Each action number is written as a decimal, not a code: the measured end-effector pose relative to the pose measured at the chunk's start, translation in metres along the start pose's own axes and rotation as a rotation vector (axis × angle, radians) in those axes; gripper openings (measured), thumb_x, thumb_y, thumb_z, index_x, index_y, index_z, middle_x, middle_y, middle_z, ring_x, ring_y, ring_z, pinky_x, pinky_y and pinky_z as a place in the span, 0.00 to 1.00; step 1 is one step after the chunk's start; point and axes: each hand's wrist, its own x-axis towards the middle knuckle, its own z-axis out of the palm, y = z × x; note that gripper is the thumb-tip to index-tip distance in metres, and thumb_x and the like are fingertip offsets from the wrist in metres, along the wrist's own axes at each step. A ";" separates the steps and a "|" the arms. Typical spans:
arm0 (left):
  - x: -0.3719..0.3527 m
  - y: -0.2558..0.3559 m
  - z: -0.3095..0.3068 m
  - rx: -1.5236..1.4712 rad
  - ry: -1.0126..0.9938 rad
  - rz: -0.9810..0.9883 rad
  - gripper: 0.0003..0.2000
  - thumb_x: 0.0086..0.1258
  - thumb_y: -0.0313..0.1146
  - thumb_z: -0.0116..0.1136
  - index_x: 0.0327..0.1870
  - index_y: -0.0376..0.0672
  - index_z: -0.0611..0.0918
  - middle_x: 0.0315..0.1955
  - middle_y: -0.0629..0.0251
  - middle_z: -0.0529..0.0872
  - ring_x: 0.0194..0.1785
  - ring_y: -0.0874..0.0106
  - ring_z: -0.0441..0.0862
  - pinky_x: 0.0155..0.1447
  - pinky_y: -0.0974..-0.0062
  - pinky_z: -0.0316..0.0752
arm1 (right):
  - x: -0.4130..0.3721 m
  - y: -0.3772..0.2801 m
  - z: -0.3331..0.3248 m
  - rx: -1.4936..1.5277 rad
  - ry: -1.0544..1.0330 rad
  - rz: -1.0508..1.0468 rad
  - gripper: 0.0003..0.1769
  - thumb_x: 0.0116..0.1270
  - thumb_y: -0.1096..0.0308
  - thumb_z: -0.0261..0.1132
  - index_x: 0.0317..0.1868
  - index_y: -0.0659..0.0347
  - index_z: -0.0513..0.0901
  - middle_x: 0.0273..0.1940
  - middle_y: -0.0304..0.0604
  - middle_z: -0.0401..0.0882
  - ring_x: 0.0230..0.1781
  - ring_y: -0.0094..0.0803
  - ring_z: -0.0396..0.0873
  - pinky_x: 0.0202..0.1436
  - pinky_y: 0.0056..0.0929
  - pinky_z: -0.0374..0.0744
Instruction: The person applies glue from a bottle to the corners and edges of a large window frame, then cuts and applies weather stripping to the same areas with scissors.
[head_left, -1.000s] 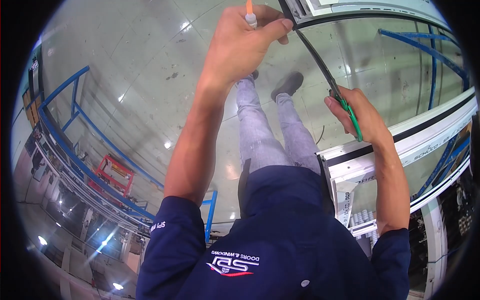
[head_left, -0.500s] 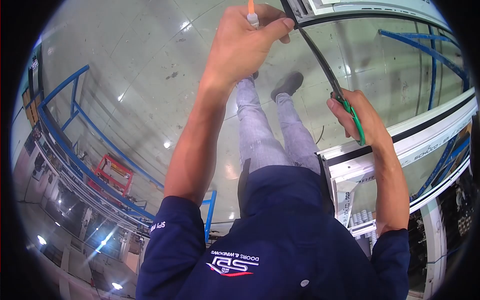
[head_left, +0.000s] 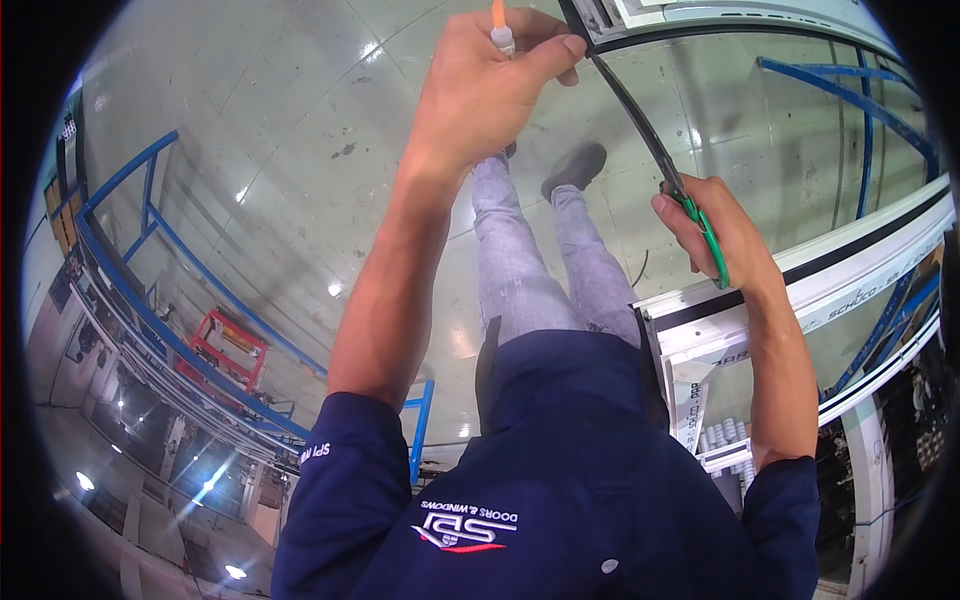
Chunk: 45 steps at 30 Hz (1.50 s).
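Observation:
My left hand is closed round a small white bottle with an orange tip. Its thumb and fingers also pinch at a black rubber strip by the corner of a white frame. In my right hand are scissors with green handles. Their long dark blades reach up and left, with the tips at the strip beside my left thumb. The blades look closed or nearly so. What lies between the tips is too small to tell.
The white frame with black seals and printed film runs past my right forearm. Blue metal stands are at the right, and a blue rail stands at the left near a red rack. Tiled floor lies below.
Both hands have hardly moved. The scissors and my right hand have shifted very slightly up and left.

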 end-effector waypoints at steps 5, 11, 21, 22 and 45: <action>-0.001 0.000 0.000 0.000 -0.007 0.007 0.12 0.71 0.38 0.69 0.44 0.36 0.90 0.26 0.72 0.88 0.23 0.87 0.61 0.27 0.81 0.54 | -0.004 -0.002 0.003 0.008 0.110 -0.081 0.15 0.76 0.61 0.66 0.36 0.66 0.79 0.26 0.52 0.72 0.32 0.48 0.70 0.41 0.43 0.70; -0.002 0.000 0.002 -0.021 0.011 0.003 0.12 0.71 0.37 0.69 0.44 0.36 0.90 0.26 0.72 0.88 0.24 0.87 0.61 0.27 0.81 0.55 | -0.004 -0.004 -0.004 0.012 0.006 -0.003 0.16 0.76 0.59 0.66 0.36 0.66 0.79 0.27 0.53 0.73 0.34 0.49 0.71 0.42 0.44 0.71; -0.002 -0.001 0.003 0.014 0.025 0.006 0.13 0.71 0.38 0.70 0.44 0.37 0.90 0.25 0.72 0.88 0.24 0.87 0.62 0.28 0.81 0.56 | -0.005 0.001 0.003 -0.074 0.055 -0.047 0.13 0.77 0.61 0.68 0.41 0.64 0.81 0.28 0.45 0.69 0.34 0.39 0.70 0.42 0.37 0.72; -0.002 -0.001 0.003 0.008 0.024 0.006 0.13 0.71 0.38 0.70 0.44 0.37 0.90 0.26 0.72 0.88 0.24 0.87 0.62 0.28 0.81 0.56 | -0.005 0.001 0.003 -0.067 0.063 -0.055 0.13 0.77 0.61 0.68 0.42 0.64 0.81 0.29 0.45 0.70 0.34 0.39 0.70 0.42 0.37 0.72; -0.007 0.002 0.007 0.028 0.068 0.000 0.13 0.71 0.39 0.70 0.43 0.36 0.91 0.24 0.72 0.87 0.24 0.86 0.63 0.28 0.80 0.58 | -0.005 0.003 0.005 -0.053 0.078 -0.069 0.16 0.77 0.62 0.65 0.33 0.64 0.75 0.25 0.46 0.64 0.29 0.40 0.63 0.39 0.39 0.68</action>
